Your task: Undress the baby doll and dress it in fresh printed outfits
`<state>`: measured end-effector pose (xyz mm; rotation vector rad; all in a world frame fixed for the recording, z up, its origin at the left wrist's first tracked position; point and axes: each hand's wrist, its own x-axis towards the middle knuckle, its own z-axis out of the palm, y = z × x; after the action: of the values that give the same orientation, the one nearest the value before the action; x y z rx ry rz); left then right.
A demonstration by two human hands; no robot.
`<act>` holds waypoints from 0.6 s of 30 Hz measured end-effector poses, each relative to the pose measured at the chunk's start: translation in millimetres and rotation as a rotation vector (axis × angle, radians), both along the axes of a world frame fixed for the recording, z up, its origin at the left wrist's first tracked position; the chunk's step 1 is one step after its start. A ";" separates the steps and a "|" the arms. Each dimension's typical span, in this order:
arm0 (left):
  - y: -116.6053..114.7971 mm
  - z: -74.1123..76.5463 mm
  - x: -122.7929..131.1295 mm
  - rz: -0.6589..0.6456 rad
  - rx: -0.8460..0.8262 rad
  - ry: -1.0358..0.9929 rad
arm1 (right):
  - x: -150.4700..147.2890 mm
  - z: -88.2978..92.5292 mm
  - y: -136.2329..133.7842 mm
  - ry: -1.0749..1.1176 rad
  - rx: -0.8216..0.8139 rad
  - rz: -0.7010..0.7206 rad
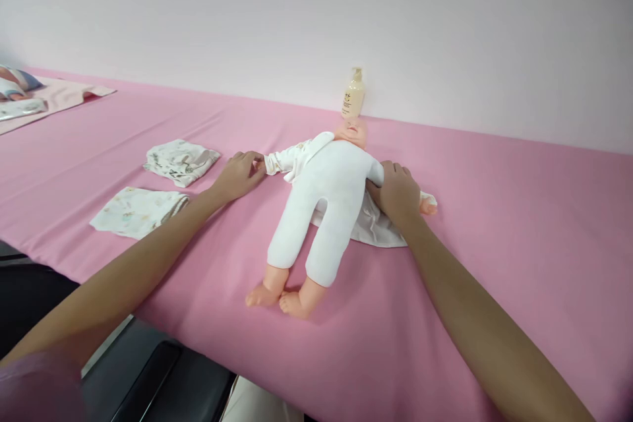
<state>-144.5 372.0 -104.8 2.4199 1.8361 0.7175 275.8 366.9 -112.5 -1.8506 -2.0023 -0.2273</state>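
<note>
A baby doll (336, 178) with a soft white body lies on its back, its bare feet toward me. A small patterned white shirt (378, 221) is spread partly under it, and one sleeve covers the doll's arm on the left. My left hand (240, 175) is closed with its fingertips around the doll's small hand at that sleeve's cuff. On the other side my right hand (399, 191) wraps around the doll's upper arm; the thumb is against the white body. Beyond it, the doll's other hand shows beside a bit of patterned cloth. My right fingertips are partly hidden.
The table has a pink cover (519, 224). Two folded patterned cloths, one farther (180, 161) and one nearer (138, 211), lie left. A pump bottle (353, 93) stands by the wall behind the doll's head. A pink mat (64, 99) with items is far left. A black chair (158, 369) is below the edge.
</note>
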 end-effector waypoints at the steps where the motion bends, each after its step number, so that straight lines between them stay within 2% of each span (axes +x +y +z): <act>1: -2.1 -0.5 -0.9 0.005 -0.001 -0.009 | 3.3 5.8 1.0 0.013 -0.036 -0.002; 7: -5.3 -3.0 -4.7 0.027 -0.014 -0.030 | 42.2 51.0 4.5 0.197 -0.501 -0.022; 9: -5.6 -2.6 -5.1 0.027 -0.018 -0.027 | 55.7 62.0 3.2 0.219 -0.564 -0.004; 12: -9.9 1.8 -2.1 0.074 -0.010 -0.021 | 67.7 72.4 0.4 0.239 -0.561 0.021; 14: -15.4 11.2 6.3 0.143 0.016 -0.047 | 70.5 77.0 -1.1 0.281 -0.557 0.046; 16: -21.4 28.1 24.6 0.176 0.079 -0.103 | 71.4 81.6 -2.6 0.327 -0.563 0.077; 18: -25.1 50.8 55.6 0.110 0.164 -0.148 | 71.9 87.2 -4.7 0.386 -0.577 0.097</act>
<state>-88.9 346.9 -54.0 2.2979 1.9340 1.0642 347.7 362.2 -25.3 -1.9072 -1.9905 0.7536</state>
